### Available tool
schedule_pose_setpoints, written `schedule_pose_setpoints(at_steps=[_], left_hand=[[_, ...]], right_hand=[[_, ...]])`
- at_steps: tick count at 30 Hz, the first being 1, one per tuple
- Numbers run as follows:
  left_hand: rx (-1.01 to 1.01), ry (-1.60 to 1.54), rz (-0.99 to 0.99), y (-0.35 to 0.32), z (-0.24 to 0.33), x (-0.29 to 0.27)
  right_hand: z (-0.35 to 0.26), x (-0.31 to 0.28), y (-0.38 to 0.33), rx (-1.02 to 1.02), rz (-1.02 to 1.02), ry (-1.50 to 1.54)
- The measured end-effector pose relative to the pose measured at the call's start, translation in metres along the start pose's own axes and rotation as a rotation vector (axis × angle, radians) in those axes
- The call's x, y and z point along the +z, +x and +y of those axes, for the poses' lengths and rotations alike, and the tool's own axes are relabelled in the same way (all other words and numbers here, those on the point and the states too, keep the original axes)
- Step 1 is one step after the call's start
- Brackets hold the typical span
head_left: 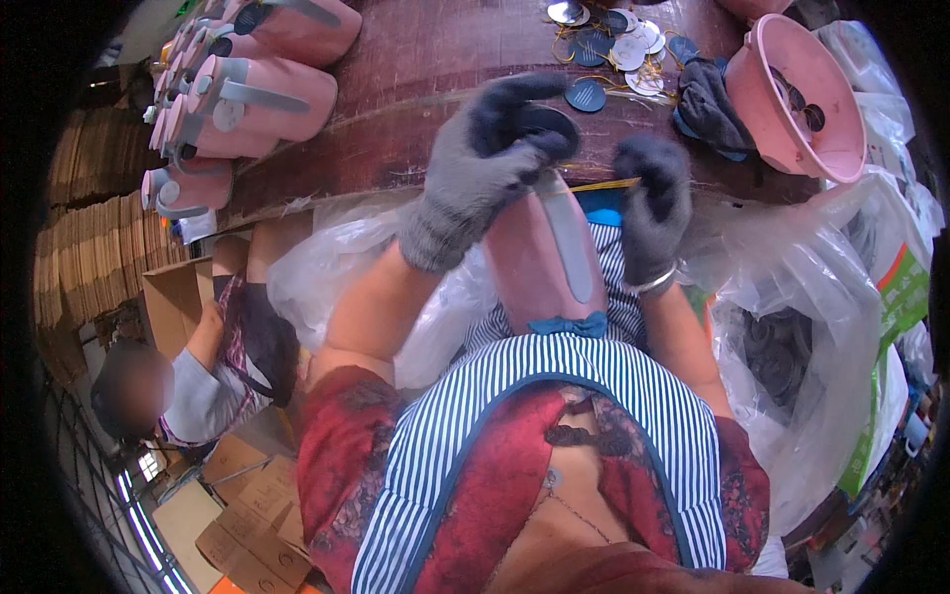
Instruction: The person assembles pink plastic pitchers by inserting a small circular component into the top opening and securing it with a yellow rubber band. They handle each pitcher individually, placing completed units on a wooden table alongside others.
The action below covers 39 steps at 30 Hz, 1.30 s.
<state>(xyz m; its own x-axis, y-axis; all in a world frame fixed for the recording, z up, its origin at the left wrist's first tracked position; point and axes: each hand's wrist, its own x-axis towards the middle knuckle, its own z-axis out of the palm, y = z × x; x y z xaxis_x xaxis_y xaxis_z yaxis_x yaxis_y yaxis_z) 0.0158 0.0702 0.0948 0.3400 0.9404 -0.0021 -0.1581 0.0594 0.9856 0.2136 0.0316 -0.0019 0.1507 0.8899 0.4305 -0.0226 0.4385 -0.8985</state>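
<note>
A pink jug (529, 259) with a long grey handle (566, 243) lies against my lap, handle side up. At its far end my left hand (485, 148), in a grey glove with dark fingers, is closed on what looks like a dark round tag (556, 127). My right hand (653, 198), gloved alike, is closed in a pinch on a yellow cord (606, 185). The cord stretches taut from the jug's far end to the right fingers. Where it meets the jug is hidden by my left hand.
More pink jugs (282, 109) stand at the table's left. Round tags with yellow cords (628, 49), a dark glove (712, 109) and a pink basin (767, 94) lie at right. A plastic bag (772, 445) of grey parts is beside me; another person (203, 396) sits at left, near cardboard.
</note>
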Motion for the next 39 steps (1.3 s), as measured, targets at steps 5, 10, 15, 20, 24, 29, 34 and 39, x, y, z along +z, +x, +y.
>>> schedule_pose_setpoints(at_steps=[5, 10, 15, 20, 24, 29, 34, 39], left_hand=[[0.605, 0.498, 0.529, -0.011, -0.028, -0.014], [0.352, 0.438, 0.613, -0.027, -0.085, -0.062], [0.33, 0.997, 0.512, -0.087, -0.054, -0.048], [0.171, 1.243, 0.303, -0.122, -0.025, -0.028], [0.392, 1.284, 0.355, -0.118, 0.022, -0.012], [0.568, 1.173, 0.412, -0.096, 0.056, 0.0], [0.76, 1.303, 0.455, -0.069, 0.027, -0.017], [0.157, 2.079, 0.132, 0.005, 0.043, -0.023]], right_hand=[[-0.041, 0.013, -0.033, 0.227, -0.234, 0.123], [-0.069, 0.01, -0.025, -0.032, -0.646, -0.421], [-0.059, 0.011, -0.051, -0.128, -0.508, -0.356], [-0.062, 0.012, -0.072, 0.149, -0.38, -0.01], [-0.069, 0.011, -0.061, -0.014, -0.372, -0.206], [-0.06, 0.068, -0.001, -0.207, -0.308, -0.16], [0.009, 0.095, 0.003, -0.078, -0.518, -0.065], [0.058, 0.138, 0.019, -0.294, -0.594, -0.29]])
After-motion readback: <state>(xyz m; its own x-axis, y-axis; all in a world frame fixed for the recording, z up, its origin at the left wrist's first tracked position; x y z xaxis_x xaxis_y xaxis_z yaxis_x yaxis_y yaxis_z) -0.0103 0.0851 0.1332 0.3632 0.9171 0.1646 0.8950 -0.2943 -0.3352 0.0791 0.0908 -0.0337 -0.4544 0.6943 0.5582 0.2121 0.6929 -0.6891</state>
